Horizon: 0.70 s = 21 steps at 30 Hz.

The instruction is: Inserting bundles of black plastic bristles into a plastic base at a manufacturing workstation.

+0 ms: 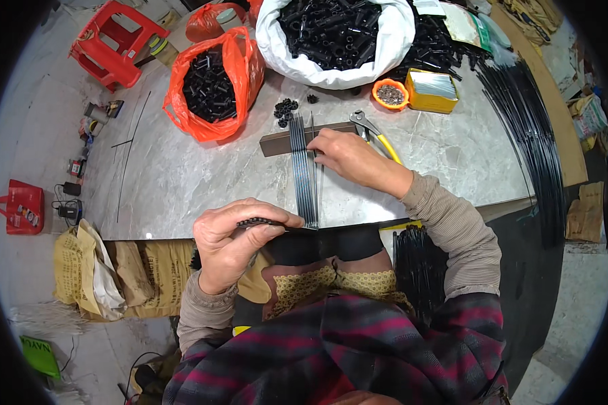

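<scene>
In the head view, pressed the left grip (224, 243) together on a ridged black strip (259, 221) by the front edge of the table (209, 182). Pinched a thin rod (312, 123) in the right grip (348, 156), just beside a row of grey rods (300, 175). Saw that row laid across a brown bar (275, 144), near ends right by the left grip. Noticed black caps (286, 110) beyond the bar, yellow-handled pliers (362, 121) to its right, an orange bowl (402, 104) beside a yellow box (432, 102), plus a red bag (248, 67) and white sack (290, 62) filled with black pieces (331, 37)
</scene>
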Available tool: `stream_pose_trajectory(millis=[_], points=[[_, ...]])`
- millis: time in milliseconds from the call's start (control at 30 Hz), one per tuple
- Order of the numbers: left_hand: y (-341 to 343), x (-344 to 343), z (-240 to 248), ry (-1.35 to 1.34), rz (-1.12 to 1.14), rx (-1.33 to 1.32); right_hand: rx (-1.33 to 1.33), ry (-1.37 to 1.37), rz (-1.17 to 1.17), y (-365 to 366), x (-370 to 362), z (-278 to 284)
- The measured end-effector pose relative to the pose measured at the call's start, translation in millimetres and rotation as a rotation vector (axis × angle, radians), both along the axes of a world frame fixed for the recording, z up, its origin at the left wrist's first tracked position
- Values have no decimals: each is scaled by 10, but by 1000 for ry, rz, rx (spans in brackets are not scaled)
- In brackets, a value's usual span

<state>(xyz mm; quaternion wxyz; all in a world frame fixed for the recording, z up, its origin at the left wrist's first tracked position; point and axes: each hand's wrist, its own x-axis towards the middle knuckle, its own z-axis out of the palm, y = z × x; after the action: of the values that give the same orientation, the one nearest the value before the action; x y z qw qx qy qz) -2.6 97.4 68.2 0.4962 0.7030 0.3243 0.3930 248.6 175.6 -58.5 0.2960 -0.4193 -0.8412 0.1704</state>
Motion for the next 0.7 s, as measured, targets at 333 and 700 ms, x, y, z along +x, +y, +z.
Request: stream_pose_trajectory(millis=[333,700], points=[[28,3,20,26,8,24,191,-94,52,63,-102,140],[60,9,48,38,-27,44,490,-258,42,49,-269,-67]])
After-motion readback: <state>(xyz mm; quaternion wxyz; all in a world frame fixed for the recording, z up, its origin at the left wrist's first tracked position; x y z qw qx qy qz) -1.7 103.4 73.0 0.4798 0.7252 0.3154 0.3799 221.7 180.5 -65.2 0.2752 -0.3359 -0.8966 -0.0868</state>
